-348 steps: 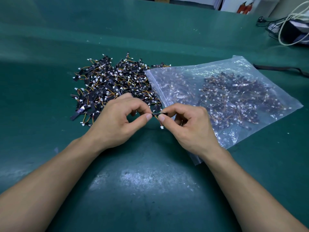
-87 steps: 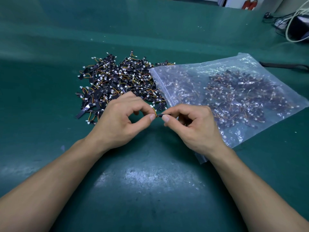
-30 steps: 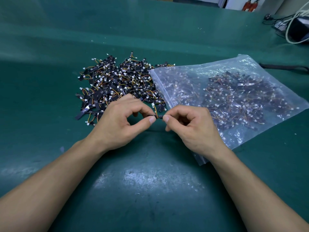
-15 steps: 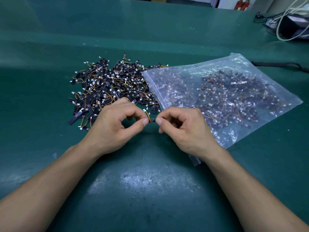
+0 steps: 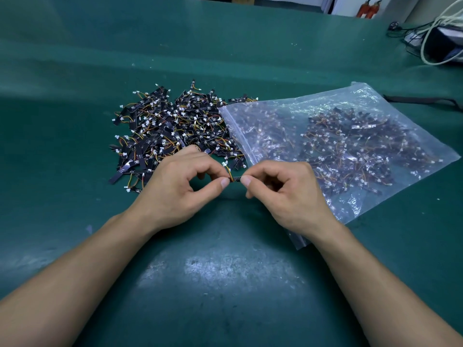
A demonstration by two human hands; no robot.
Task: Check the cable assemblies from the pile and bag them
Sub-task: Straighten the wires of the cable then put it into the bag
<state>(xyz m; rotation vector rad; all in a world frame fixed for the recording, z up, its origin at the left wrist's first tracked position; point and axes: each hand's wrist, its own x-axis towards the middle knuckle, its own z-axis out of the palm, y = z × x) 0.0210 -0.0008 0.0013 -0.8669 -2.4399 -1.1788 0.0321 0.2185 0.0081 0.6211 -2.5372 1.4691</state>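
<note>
A pile of small cable assemblies (image 5: 172,128), black strips with orange-yellow wires and white plugs, lies on the green table mat (image 5: 225,284). To its right lies a clear zip bag (image 5: 350,136) holding many more of them, its mouth facing the pile. Just in front of the pile, my left hand (image 5: 180,189) and my right hand (image 5: 283,194) pinch the two ends of one cable assembly (image 5: 235,177) between thumb and forefinger. Its wires and white plug curve up beside my left fingertips.
At the far right corner sit a dark device (image 5: 446,46) with white and black cords looped around it. A black strap (image 5: 423,100) lies behind the bag. Red extinguishers (image 5: 368,8) stand beyond the table's far edge.
Both hands keep pinching the same small assembly in front of the pile; they have barely shifted. Only the camera view has moved slightly.
</note>
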